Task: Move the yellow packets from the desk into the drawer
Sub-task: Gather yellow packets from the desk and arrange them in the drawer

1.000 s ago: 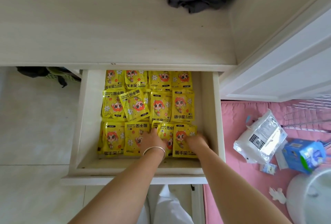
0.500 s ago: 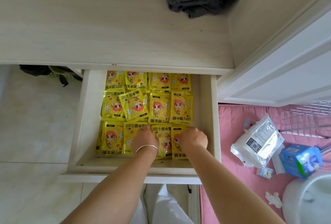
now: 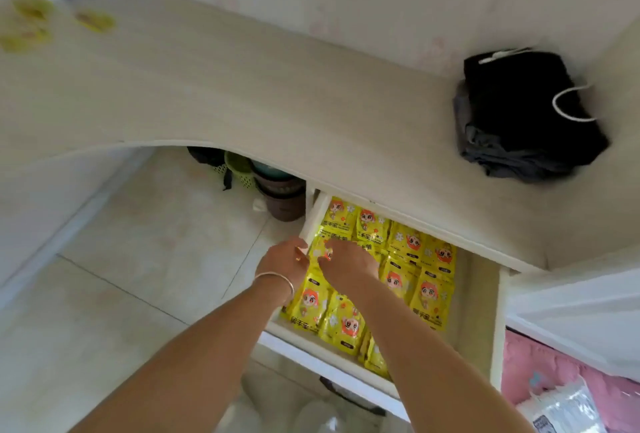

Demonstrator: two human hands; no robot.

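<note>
Yellow packets (image 3: 391,280) fill the drawer (image 3: 479,297) in rows under my hands. My left hand (image 3: 284,264) and right hand (image 3: 348,264) have shifted from the near row to the left side; whether the fingers grip anything I cannot tell. Farther off, my view has swung left, revealing blurred remaining packets (image 3: 29,25) on the surface (image 3: 242,93), so more trips remain.

Hands (image 3: 317,264) over packets (image 3: 420,280) (drawer (image 3: 479,311) open)

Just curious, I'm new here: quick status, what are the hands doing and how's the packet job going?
Both hands, left hand and right hand, over the drawer, grip unclear. Yellow packets fill it. Blurred yellow items left on desk.
</note>
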